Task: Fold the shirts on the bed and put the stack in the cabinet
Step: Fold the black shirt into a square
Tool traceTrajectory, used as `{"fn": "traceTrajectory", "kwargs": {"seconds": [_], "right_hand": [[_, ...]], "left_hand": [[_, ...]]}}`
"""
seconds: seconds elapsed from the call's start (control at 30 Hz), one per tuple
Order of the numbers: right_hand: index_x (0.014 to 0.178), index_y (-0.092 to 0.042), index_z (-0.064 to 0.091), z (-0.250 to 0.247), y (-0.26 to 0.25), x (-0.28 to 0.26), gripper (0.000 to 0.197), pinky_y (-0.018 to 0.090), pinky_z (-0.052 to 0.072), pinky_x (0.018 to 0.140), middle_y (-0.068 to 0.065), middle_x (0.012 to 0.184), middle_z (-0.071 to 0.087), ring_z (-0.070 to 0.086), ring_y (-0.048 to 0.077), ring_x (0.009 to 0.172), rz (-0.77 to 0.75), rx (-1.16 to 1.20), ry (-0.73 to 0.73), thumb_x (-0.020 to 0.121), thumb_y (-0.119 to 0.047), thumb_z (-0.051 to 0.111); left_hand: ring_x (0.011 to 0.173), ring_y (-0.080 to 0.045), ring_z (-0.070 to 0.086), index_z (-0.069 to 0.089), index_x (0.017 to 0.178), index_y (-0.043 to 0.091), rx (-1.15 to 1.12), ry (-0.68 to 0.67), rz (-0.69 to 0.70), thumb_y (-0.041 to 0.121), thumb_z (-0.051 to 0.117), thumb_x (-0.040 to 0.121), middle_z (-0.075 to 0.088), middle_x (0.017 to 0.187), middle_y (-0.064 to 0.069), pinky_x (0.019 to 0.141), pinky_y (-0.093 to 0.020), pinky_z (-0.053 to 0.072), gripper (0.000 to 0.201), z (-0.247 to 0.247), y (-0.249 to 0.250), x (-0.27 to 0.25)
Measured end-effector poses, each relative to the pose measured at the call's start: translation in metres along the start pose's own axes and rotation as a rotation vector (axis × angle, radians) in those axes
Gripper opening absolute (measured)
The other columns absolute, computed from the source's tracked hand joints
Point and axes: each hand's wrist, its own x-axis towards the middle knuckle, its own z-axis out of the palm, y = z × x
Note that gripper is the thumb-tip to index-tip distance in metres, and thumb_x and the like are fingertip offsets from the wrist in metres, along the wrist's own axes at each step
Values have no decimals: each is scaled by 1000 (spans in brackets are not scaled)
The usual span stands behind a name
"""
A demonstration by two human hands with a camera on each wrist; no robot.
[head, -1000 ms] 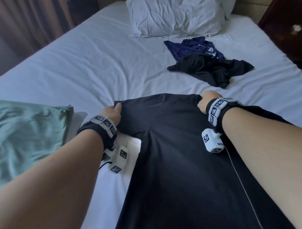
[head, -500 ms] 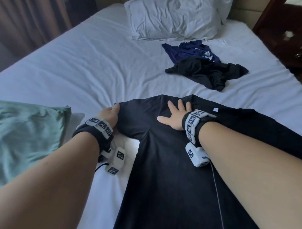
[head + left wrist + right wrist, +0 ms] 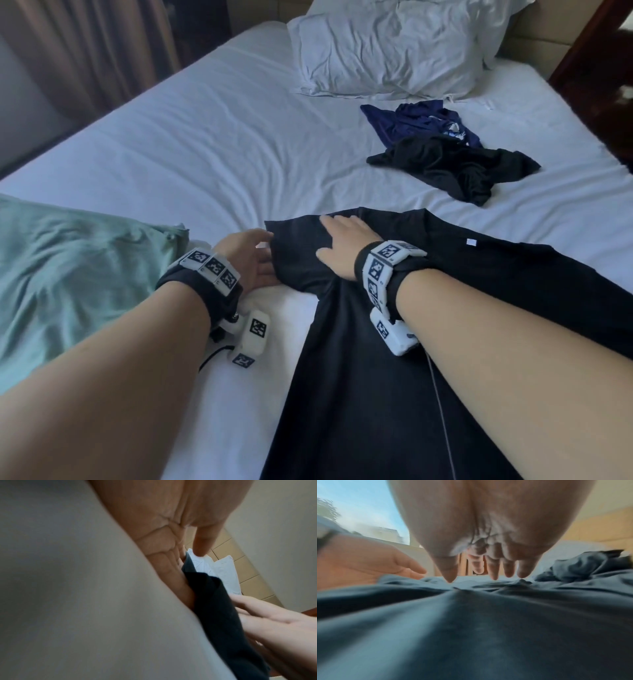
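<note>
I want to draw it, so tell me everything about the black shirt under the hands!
The black shirt is soft, plain dark fabric, spread flat on the white bed, its body running toward the camera. A small white tag shows near the collar. The right hand presses flat on the left sleeve; the left hand holds that sleeve's edge.

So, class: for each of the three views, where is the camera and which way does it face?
Head: above, facing down the bed; both forearms, left hand, right hand on the black shirt.
Left wrist: under the palm, along the fingers.
Right wrist: under the palm, along spread fingers.
Shared: all show that shirt and both hands.
</note>
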Motion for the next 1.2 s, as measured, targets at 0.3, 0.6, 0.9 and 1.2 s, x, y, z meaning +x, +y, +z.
{"fn": "traceTrajectory", "kwargs": {"seconds": [0.3, 0.6, 0.9, 1.2], "right_hand": [[152, -7, 30, -15, -13, -1, 50, 54, -2, 122, 6, 169, -10, -10, 45, 152, -1, 92, -385, 103, 2, 20], [158, -45, -11, 17, -25, 8, 105, 58, -7, 121, -3, 166, -24, -22, 33, 152, 137, 97, -332, 83, -67, 60], [149, -25, 47, -12, -1, -22, 56, 36, 35, 114, 2, 153, 45, 44, 23, 138, 261, 885, 53, 94, -27, 57], [147, -24, 42, -27, 59, -92, 55, 39, 47, 97, 9, 141, 52, 56, 30, 117, 631, 1021, 377, 93, -26, 52]], "left_hand": [[71, -26, 74, 58, 131, 19, 126, -61, 56, -16, 61, 87, 75, 92, -14, 56, -33, 60, 56, 1, -2, 0], [54, -26, 67, 55, 123, 30, 559, 203, 123, 7, 73, 84, 74, 71, -12, 54, -35, 55, 48, -9, -11, 18], [70, -16, 71, 48, 138, 48, 986, 170, 390, 19, 59, 91, 74, 90, 10, 64, -29, 54, 56, 41, 16, -23], [114, -21, 59, 48, 147, 45, 1421, 32, 306, 52, 59, 97, 50, 136, -1, 99, -26, 43, 52, 97, -20, -44]]}}
